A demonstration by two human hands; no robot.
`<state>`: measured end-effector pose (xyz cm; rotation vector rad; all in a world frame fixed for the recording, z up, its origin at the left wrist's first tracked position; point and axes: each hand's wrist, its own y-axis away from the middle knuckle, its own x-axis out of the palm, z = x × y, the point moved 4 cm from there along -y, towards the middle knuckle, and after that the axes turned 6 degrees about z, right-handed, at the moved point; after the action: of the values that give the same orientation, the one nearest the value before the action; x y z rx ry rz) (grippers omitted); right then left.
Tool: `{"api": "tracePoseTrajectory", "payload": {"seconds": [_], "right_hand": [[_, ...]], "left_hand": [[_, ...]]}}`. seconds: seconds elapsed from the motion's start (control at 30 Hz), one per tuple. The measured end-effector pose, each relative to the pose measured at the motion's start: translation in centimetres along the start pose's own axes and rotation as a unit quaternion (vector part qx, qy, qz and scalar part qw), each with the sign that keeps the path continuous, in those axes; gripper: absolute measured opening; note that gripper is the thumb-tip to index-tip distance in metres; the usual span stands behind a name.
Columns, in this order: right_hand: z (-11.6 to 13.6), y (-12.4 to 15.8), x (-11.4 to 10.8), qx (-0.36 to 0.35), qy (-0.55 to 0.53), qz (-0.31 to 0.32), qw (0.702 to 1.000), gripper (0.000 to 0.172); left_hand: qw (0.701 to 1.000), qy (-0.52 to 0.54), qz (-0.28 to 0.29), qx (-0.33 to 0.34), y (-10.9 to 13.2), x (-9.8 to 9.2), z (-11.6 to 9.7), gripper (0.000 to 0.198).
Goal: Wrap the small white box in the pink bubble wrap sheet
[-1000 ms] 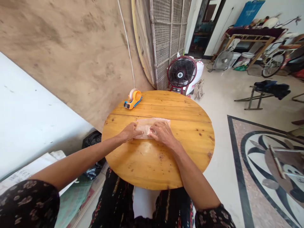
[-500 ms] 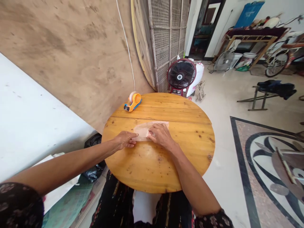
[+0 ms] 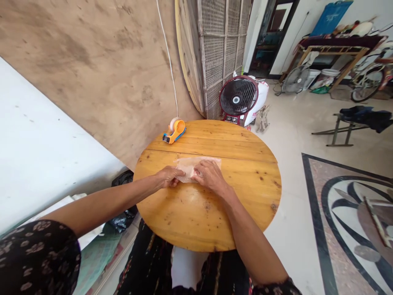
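Note:
A thin, see-through plastic bag (image 3: 188, 166) lies flat on the round wooden table (image 3: 211, 209). My left hand (image 3: 167, 177) rests at the bag's near left corner, its fingers closed in a pinch on the edge. My right hand (image 3: 209, 176) lies on top of the bag's middle, fingers curled and pressing it down. Part of the bag is hidden under both hands.
An orange and blue tape dispenser (image 3: 174, 130) sits at the table's far left edge. A red floor fan (image 3: 237, 98) stands behind the table beside a woven panel (image 3: 215, 53). A black bag (image 3: 123, 196) and papers lie on the floor at left.
My left hand slid back along the bag's near left edge and then returned to its corner. My right hand has stayed on the bag. The camera shifted slightly.

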<state>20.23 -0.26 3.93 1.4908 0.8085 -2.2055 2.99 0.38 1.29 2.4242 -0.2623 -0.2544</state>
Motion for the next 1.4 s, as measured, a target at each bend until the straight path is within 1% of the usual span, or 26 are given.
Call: {"api": "tracePoseTrajectory", "payload": {"seconds": [0.2, 0.3, 0.4, 0.57, 0.7, 0.83, 0.93, 1.03, 1.2, 1.27, 1.4], "right_hand": [[0.0, 0.1, -0.1, -0.001, -0.001, -0.004, 1.0, 0.027], [0.0, 0.1, -0.1, 0.003, -0.004, -0.005, 1.0, 0.029], [0.0, 0.0, -0.2, -0.001, -0.007, 0.004, 1.0, 0.027], [0.1, 0.0, -0.4, 0.002, -0.001, 0.013, 1.0, 0.026], [0.3, 0.0, -0.6, -0.001, 0.006, 0.016, 1.0, 0.026], [0.3, 0.0, -0.5, -0.001, 0.005, 0.017, 1.0, 0.025], [0.3, 0.0, -0.4, -0.002, 0.004, 0.019, 1.0, 0.026], [0.3, -0.1, -0.4, 0.0, 0.003, 0.022, 1.0, 0.026], [0.3, -0.1, -0.4, 0.0, 0.004, 0.019, 1.0, 0.027], [0.3, 0.0, -0.4, -0.001, 0.007, 0.021, 1.0, 0.028], [0.3, 0.1, -0.4, 0.001, 0.01, 0.026, 1.0, 0.028]], "left_hand": [[0.996, -0.066, -0.047, 0.04, 0.8, 0.4, -0.9, 0.011], [0.993, -0.089, -0.063, 0.052, 0.6, 0.8, -1.1, 0.011], [0.99, -0.103, -0.069, 0.062, 0.1, 1.1, -1.1, 0.007], [0.988, -0.11, -0.071, 0.086, -0.1, 1.3, -1.5, 0.008], [0.991, -0.087, -0.049, 0.085, 0.7, 1.6, -1.9, 0.015], [0.997, -0.046, -0.029, 0.059, 1.1, 1.7, -1.8, 0.022], [0.999, -0.03, -0.031, 0.027, 0.9, 1.4, -1.7, 0.02], [0.999, -0.027, -0.026, 0.015, 0.6, 1.3, -1.7, 0.018], [0.998, -0.046, -0.024, 0.038, -0.1, 1.8, -1.8, 0.012], [0.996, -0.058, -0.033, 0.056, -0.3, 2.1, -1.9, 0.008], [0.992, -0.074, -0.061, 0.086, -0.3, 2.7, -2.3, 0.01]]}}
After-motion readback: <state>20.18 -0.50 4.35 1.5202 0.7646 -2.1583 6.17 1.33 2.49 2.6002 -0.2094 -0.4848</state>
